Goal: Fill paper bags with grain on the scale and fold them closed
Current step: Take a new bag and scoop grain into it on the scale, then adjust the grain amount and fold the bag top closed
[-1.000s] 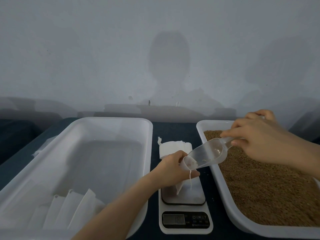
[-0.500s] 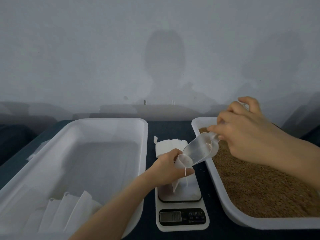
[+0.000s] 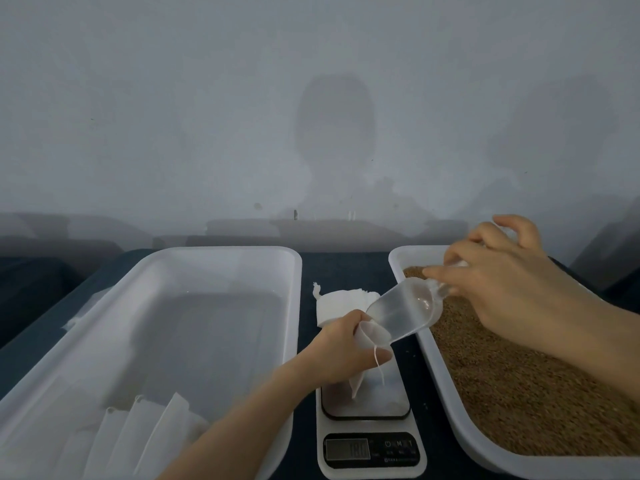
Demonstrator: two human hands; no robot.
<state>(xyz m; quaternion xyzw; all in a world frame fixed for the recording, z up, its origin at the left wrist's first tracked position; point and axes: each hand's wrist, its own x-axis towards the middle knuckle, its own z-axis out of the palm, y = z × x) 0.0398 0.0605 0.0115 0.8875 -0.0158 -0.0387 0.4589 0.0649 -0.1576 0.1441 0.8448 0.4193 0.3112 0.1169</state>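
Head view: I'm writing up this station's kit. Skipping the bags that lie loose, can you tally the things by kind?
White trays: 2, the left tray and the grain tray
Digital scale: 1
Clear scoop: 1, held by the right hand
Paper bag: 1, held by the left hand
Total: 5

M and T on the scale [image 3: 367, 448] buttons, display digits and brand line too blurred

Dim, flat light; soft shadows; curved wide-angle edges.
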